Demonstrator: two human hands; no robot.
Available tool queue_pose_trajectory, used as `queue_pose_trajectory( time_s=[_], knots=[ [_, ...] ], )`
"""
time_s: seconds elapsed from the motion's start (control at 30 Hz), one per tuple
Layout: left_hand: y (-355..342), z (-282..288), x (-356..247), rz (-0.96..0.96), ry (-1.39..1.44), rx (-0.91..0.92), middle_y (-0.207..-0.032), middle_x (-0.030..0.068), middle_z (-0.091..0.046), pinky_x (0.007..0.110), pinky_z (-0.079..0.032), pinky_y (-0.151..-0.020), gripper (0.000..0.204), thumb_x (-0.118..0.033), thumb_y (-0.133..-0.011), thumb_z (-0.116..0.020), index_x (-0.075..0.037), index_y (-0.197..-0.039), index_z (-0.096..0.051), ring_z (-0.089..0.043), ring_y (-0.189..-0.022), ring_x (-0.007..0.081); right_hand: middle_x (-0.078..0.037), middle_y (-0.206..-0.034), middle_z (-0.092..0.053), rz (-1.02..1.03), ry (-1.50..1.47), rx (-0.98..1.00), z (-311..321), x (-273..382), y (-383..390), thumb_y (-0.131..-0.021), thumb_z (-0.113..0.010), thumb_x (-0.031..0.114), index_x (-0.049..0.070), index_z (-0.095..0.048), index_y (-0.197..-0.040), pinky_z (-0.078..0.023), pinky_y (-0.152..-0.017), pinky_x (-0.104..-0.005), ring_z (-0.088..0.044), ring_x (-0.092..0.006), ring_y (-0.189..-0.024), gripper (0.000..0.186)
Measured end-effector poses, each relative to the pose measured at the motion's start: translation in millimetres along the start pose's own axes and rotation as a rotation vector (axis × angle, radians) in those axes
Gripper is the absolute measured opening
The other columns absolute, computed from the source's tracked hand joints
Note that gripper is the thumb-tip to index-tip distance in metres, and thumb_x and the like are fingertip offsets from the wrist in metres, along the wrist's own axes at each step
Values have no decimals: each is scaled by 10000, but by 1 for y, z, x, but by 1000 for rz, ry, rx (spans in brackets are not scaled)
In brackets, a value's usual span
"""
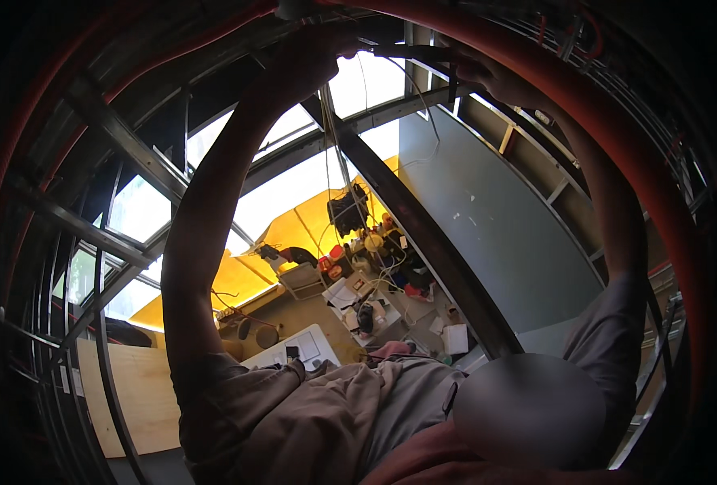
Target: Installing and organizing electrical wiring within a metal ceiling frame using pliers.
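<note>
Both of my arms are raised overhead among metal framing. My left hand (324, 55) is closed at the top, its fingertips pinched around a thin cable at the edge of the bright window. Several pale cables (327, 121) hang down beside that hand. To the right, my right hand (488, 77) is in deep shadow, its fingers curled on a dark, narrow tool (415, 52). The tool tapers toward my left hand; its exact kind is too dark to make out. One thin cable (430, 113) loops down below it.
A thick red pipe (601, 89) arcs close above my right arm. Metal studs (124, 137) cross at left, and a dark beam (431, 234) slants through the middle. A grey board (488, 210) stands at right. Far below are a white table (314, 343), yellow sheeting (302, 222) and scattered items.
</note>
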State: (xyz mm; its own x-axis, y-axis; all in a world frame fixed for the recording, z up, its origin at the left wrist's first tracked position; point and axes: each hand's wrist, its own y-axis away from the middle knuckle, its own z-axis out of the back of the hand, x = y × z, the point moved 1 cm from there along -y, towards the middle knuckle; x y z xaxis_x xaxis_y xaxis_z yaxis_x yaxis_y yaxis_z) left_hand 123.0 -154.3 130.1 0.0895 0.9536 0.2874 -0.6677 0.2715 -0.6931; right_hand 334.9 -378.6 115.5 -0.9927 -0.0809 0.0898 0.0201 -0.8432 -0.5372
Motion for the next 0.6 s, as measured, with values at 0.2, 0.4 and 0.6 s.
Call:
queue_pose_trajectory(
  time_s=[0.2, 0.4, 0.6],
  knots=[
    [-1, 0, 4, -14, 15, -3, -963, 100, -720, 334, -583, -763, 278, 79, -806, -665, -75, -1037, -672, -709, -888, 217, -105, -1318, -563, 8, -51, -122, -13, -12, -3, -966, -553, 118, 99, -393, -1422, -469, -1032, -368, -552, -208, -1225, 484],
    [-7, -4, 1, -47, 13, -43, -896, 100, -713, 347, -579, -731, 178, 61, -810, -658, -59, -941, -670, -704, -821, 223, -115, -1341, -538, -31, -12, -85, 0, 3, 11, -963, -540, 76, 79, -388, -1407, -482, -1034, -377, -551, -223, -1226, 469],
    [-2, 0, 0, -45, 3, -86, -860, 95, -707, 331, -573, -700, 152, 60, -816, -639, -61, -904, -664, -699, -787, 215, -124, -1360, -517, -18, 7, -48, -5, 16, 7, -960, -529, 42, 62, -385, -1395, -492, -1035, -384, -550, -235, -1226, 458]
  ],
)
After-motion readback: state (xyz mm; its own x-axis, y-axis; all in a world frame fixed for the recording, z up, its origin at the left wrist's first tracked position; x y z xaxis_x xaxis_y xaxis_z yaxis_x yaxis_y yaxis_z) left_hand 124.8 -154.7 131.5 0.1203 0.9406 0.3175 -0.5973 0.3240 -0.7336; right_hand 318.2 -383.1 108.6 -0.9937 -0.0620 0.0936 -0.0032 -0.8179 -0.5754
